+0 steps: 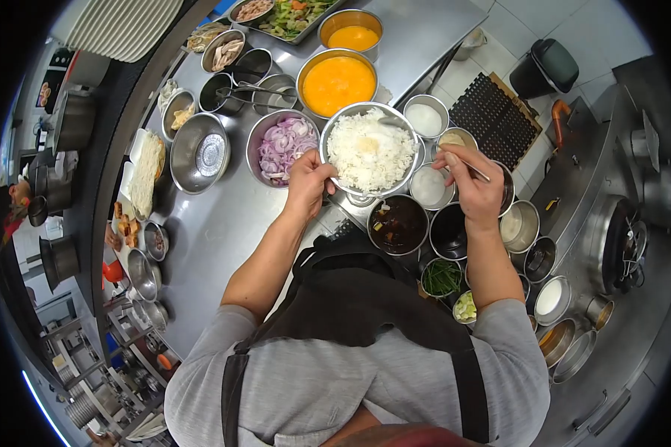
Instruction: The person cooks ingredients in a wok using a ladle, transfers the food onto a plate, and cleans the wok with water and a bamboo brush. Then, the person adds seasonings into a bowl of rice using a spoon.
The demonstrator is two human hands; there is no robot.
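Observation:
My left hand (309, 181) grips the left rim of a metal bowl of white rice (371, 153), thumb on top. A small tan mound lies on the rice, and a white patch shows near its upper right. In my right hand (471, 179) is a thin metal spoon (475, 171), held above the containers right of the rice. Below it stands a container of white powder (430, 186); another with pale tan contents (455, 139) is just behind. Sliced purple onions (285, 149) fill a bowl beside my left hand.
Orange liquid (338, 83) fills a pot behind the rice. An empty steel bowl (200, 153) stands at left. Nearer me are a dark sauce container (397, 226) and chopped greens (441, 277). A stove burner (625, 242) is at far right.

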